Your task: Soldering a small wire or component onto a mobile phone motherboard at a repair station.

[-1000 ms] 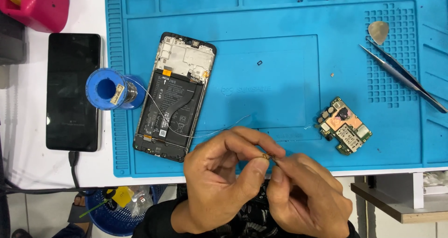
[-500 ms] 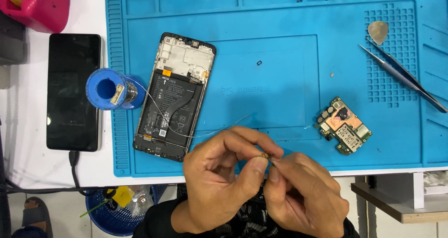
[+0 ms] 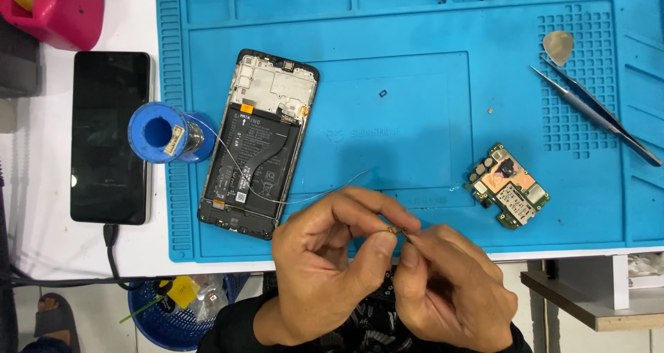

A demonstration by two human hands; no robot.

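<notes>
My left hand [image 3: 325, 270] and my right hand [image 3: 449, 294] meet at the near edge of the blue work mat [image 3: 415, 97]. Together their fingertips pinch a tiny brownish part [image 3: 394, 231]. A thin solder wire [image 3: 304, 194] runs from the blue spool [image 3: 162, 133] across the opened phone [image 3: 259, 142] toward my fingers. The opened phone lies back up with its black battery showing. A small green circuit board [image 3: 508, 185] rests on the mat to the right of my hands.
A black phone [image 3: 111, 137] with a cable plugged in lies left of the mat. Metal tweezers [image 3: 595, 111] and a pale pick [image 3: 557, 46] sit at the far right. A pink container [image 3: 62, 7] stands at the top left. A blue bin [image 3: 173, 308] is below the table.
None of the objects on the mat have shifted. My fingers have closed slightly tighter around the tiny part.
</notes>
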